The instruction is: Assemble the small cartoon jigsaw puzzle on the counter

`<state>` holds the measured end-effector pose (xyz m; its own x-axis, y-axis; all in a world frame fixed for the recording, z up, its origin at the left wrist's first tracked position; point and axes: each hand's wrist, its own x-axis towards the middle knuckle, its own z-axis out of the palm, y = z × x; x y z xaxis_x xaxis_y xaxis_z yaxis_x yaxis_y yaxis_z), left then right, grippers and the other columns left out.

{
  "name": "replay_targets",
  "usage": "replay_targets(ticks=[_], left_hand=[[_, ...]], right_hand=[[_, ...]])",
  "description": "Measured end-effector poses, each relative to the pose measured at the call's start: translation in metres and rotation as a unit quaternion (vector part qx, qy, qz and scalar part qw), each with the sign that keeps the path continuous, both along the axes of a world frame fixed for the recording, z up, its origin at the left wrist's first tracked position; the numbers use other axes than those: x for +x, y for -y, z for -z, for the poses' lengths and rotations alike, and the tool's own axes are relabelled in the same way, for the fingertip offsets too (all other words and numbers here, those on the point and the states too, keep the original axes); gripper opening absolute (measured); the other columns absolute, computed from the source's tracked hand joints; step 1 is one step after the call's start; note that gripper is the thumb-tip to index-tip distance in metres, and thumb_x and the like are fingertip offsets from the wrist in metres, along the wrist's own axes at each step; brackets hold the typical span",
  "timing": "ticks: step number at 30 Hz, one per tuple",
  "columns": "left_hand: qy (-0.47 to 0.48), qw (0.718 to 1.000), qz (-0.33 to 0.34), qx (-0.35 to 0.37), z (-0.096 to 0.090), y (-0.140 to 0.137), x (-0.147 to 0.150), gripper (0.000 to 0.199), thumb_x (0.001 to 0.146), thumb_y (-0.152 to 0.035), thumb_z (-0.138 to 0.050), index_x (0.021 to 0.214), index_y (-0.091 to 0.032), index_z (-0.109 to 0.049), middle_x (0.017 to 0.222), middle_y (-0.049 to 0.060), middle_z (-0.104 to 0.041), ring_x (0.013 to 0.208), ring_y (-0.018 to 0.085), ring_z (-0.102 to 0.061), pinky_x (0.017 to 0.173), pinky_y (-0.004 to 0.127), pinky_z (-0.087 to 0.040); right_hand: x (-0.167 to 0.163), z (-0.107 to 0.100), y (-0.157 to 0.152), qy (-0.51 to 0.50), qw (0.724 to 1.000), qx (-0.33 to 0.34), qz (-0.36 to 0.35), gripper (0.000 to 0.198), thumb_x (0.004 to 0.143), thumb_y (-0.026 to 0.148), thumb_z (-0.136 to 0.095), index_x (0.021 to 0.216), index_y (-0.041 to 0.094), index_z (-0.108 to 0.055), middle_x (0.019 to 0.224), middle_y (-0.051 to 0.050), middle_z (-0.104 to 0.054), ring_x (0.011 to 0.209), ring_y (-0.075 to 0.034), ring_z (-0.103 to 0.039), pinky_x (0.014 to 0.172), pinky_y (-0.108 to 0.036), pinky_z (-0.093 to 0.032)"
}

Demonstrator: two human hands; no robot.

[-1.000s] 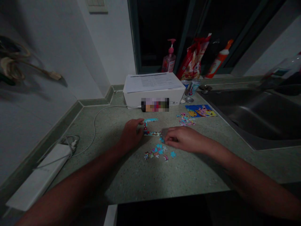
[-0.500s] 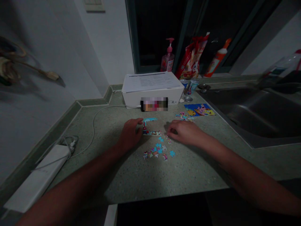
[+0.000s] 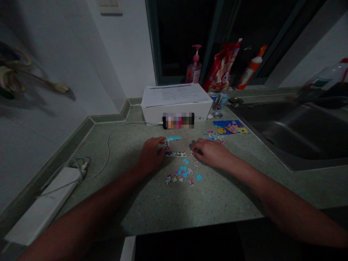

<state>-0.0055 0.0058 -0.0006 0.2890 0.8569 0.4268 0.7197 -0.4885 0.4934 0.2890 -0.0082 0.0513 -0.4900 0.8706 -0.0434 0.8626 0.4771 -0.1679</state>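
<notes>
A partly joined jigsaw puzzle (image 3: 176, 153) lies on the counter, with pieces linked along its top, left and bottom edges. My left hand (image 3: 152, 152) rests at its left edge, fingers and thumb apart, holding nothing. To the right of the puzzle, my right hand (image 3: 209, 151) pinches a small jigsaw piece (image 3: 191, 152) low over the counter. Loose jigsaw pieces (image 3: 183, 171), blue and multicoloured, are scattered just below the puzzle. Beyond my right hand is a second heap of pieces (image 3: 214, 135).
A phone (image 3: 178, 121), plugged into a cable, leans on a white box (image 3: 176, 103). A cartoon picture card (image 3: 230, 127) lies near the sink (image 3: 299, 127). Cans (image 3: 222, 100) stand beside the box. At left is a white power strip (image 3: 49, 206).
My right hand has shifted slightly left and lower, and the piece at its fingertips now sits nearer the puzzle. The left hand stays in place.
</notes>
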Motion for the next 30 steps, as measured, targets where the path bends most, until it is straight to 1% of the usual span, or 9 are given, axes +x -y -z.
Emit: replay_targets(ticks=[5,9,11,14,17,20,25,30], left_hand=[[0.004,1.0,0.002,-0.005,0.0,0.0,-0.001,0.047,0.088,-0.012,-0.06,0.133,-0.021,-0.069,0.122,0.01,-0.08,0.118,0.03,-0.074,0.115,0.054,-0.056],[0.005,1.0,0.004,-0.005,0.0,-0.001,0.0,0.046,0.088,-0.011,-0.06,0.132,-0.022,-0.069,0.122,0.009,-0.08,0.117,0.03,-0.074,0.114,0.055,-0.056],[0.007,1.0,0.003,-0.001,0.001,-0.001,0.0,0.045,0.089,-0.012,-0.061,0.132,-0.022,-0.07,0.121,0.009,-0.08,0.117,0.03,-0.074,0.115,0.055,-0.056],[0.006,1.0,0.003,0.002,0.001,-0.001,0.0,0.044,0.089,-0.012,-0.061,0.131,-0.022,-0.07,0.121,0.01,-0.081,0.118,0.03,-0.074,0.115,0.054,-0.056],[0.001,1.0,-0.001,0.001,0.001,-0.001,0.0,0.044,0.089,-0.013,-0.061,0.131,-0.022,-0.07,0.121,0.01,-0.081,0.119,0.031,-0.074,0.115,0.055,-0.056],[0.001,1.0,0.002,-0.002,0.001,-0.001,-0.001,0.045,0.089,-0.013,-0.061,0.132,-0.021,-0.07,0.122,0.01,-0.081,0.119,0.031,-0.074,0.116,0.056,-0.056],[0.001,1.0,0.001,0.004,0.002,-0.001,0.0,0.047,0.088,-0.012,-0.061,0.134,-0.021,-0.069,0.121,0.009,-0.081,0.117,0.03,-0.074,0.114,0.054,-0.057],[0.003,1.0,0.006,0.011,0.003,-0.002,-0.001,0.044,0.089,-0.013,-0.06,0.132,-0.02,-0.069,0.12,0.009,-0.081,0.116,0.03,-0.074,0.115,0.054,-0.056]], right_hand=[[0.005,-0.002,-0.004,0.017,1.0,0.01,0.01,0.025,0.104,0.019,-0.057,0.115,0.021,-0.08,0.114,-0.011,-0.077,0.097,-0.024,-0.072,0.077,-0.034,-0.048],[0.014,-0.004,-0.008,0.007,0.999,0.022,0.036,0.032,0.106,0.017,-0.051,0.116,0.023,-0.081,0.115,-0.012,-0.078,0.094,-0.025,-0.071,0.075,-0.035,-0.049],[0.016,-0.004,-0.009,0.006,0.999,0.021,0.034,0.033,0.106,0.015,-0.051,0.117,0.023,-0.081,0.117,-0.012,-0.077,0.094,-0.025,-0.071,0.076,-0.036,-0.05],[0.014,-0.005,-0.008,0.007,1.0,0.012,0.008,0.03,0.104,0.015,-0.055,0.118,0.022,-0.082,0.116,-0.012,-0.076,0.099,-0.025,-0.071,0.079,-0.035,-0.052],[0.01,-0.005,-0.005,0.003,1.0,0.002,-0.005,0.026,0.105,0.019,-0.061,0.12,0.021,-0.082,0.117,-0.013,-0.075,0.102,-0.026,-0.072,0.081,-0.036,-0.052],[0.007,-0.003,-0.004,0.01,1.0,0.002,0.001,0.023,0.104,0.02,-0.064,0.119,0.022,-0.081,0.118,-0.011,-0.076,0.1,-0.024,-0.072,0.078,-0.034,-0.052],[0.006,0.002,-0.004,0.018,1.0,0.015,0.008,0.021,0.103,0.019,-0.064,0.117,0.022,-0.079,0.118,-0.01,-0.076,0.097,-0.024,-0.072,0.074,-0.033,-0.049],[0.006,0.002,-0.004,0.018,1.0,0.006,0.012,0.017,0.102,0.021,-0.065,0.112,0.021,-0.078,0.115,-0.01,-0.076,0.093,-0.023,-0.071,0.072,-0.032,-0.047]])
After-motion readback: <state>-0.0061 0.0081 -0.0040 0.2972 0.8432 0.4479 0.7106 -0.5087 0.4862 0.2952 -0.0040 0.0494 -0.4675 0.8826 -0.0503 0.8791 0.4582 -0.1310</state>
